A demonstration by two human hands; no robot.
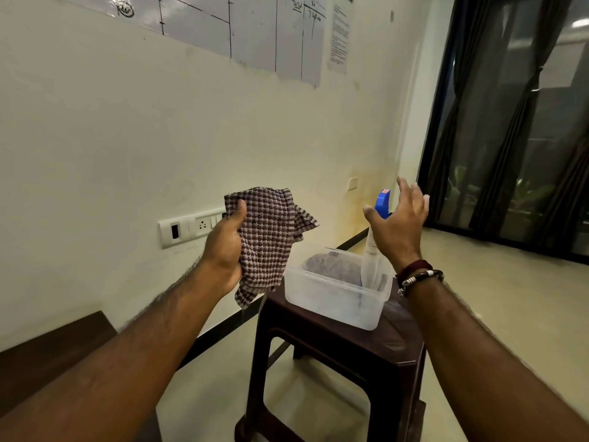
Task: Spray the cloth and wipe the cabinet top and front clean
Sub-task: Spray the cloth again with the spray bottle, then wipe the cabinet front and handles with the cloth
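My left hand [228, 247] grips the checked cloth [266, 244], bunched and hanging in the air just left of the stool [334, 342], while my right hand [398, 224] hovers with fingers spread, holding nothing, right in front of the spray bottle [377, 237]. The bottle stands upright in the clear tub [334, 295] on the stool, its blue head [382, 204] showing past my thumb; I cannot tell whether the palm touches it. A second dark rag [325, 261] seems to lie in the tub behind it.

As I read it, the task is barely begun: the cloth is in hand, but the bottle is not yet lifted. Whether the cloth is already damp I cannot tell from here. Spraying comes next, then the wiping itself. The brown surface [54, 346] at lower left, against the wall [127, 138], may be the cabinet top; its front is out of view, and nothing shows either has been wiped.
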